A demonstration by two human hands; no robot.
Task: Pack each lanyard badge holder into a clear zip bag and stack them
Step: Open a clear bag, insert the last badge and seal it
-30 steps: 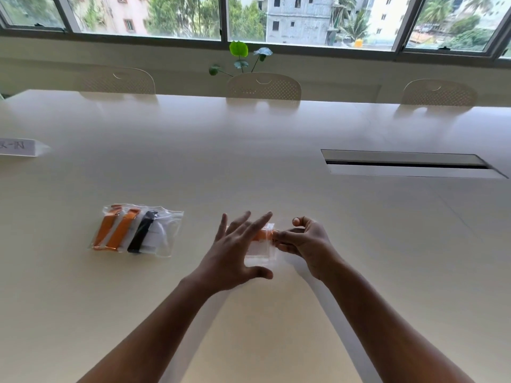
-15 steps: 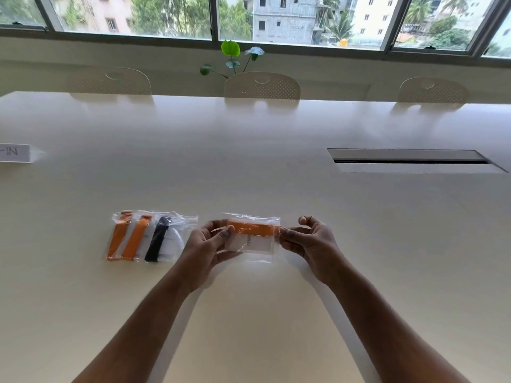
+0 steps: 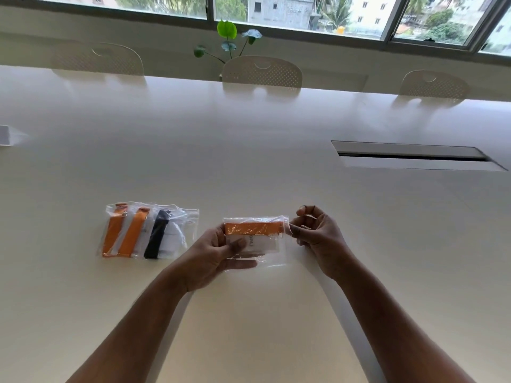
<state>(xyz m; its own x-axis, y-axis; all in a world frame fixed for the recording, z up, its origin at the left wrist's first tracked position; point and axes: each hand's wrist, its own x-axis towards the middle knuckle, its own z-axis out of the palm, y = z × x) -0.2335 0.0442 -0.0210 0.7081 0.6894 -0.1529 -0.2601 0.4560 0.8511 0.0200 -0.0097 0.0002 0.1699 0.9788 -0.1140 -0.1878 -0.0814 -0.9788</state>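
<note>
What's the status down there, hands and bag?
Left hand grips the zip bag, orange lanyard inside. Right hand pinches its top right corner. Packed bags lie left on the table. Nothing in the way.

orange lanyard point(image 3: 254, 228), clear zip bag point(image 3: 272, 258), cream table point(image 3: 249, 161)

Between the two hands, above the bench point(image 3: 249, 327), is a zip bag point(image 3: 257, 241) with a lanyard point(image 3: 254, 228) in it. The left hand point(image 3: 213, 255) holds its left end, the right hand point(image 3: 318, 236) its right. Left of the left hand, a stack of filled bags point(image 3: 146, 230) lies on the bench. A cable slot point(image 3: 414, 156) sits beyond the right hand.
</note>
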